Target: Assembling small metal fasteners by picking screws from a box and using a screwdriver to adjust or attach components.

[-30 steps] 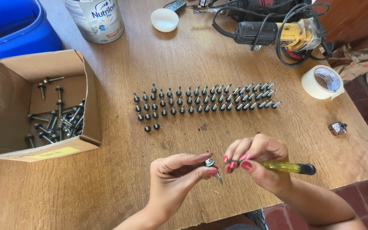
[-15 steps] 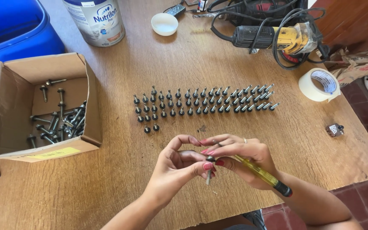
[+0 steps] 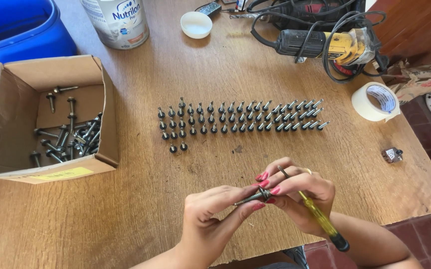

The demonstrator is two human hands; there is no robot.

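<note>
The left hand (image 3: 210,219) pinches a dark screw (image 3: 251,197) by its shank between thumb and fingertips, just above the near edge of the wooden table (image 3: 140,209). The right hand (image 3: 300,197) has its fingertips closed on the screw's head end, at 3 o'clock of the left hand, with a yellow-handled screwdriver (image 3: 315,214) tucked in the same grip. It would go best, I judge, with the left pinch held firm and only the right fingertips working, low over the table in case the screw slips.

Counts: one screw in hand; at 12 o'clock of the hands, three long rows of upright screws (image 3: 240,117) plus two more in front, about fifty; a loose heap in one cardboard box (image 3: 51,65) at 10 o'clock, too tangled to count; one tape roll (image 3: 375,102), one tin (image 3: 115,22), one white cap (image 3: 196,25)
</note>
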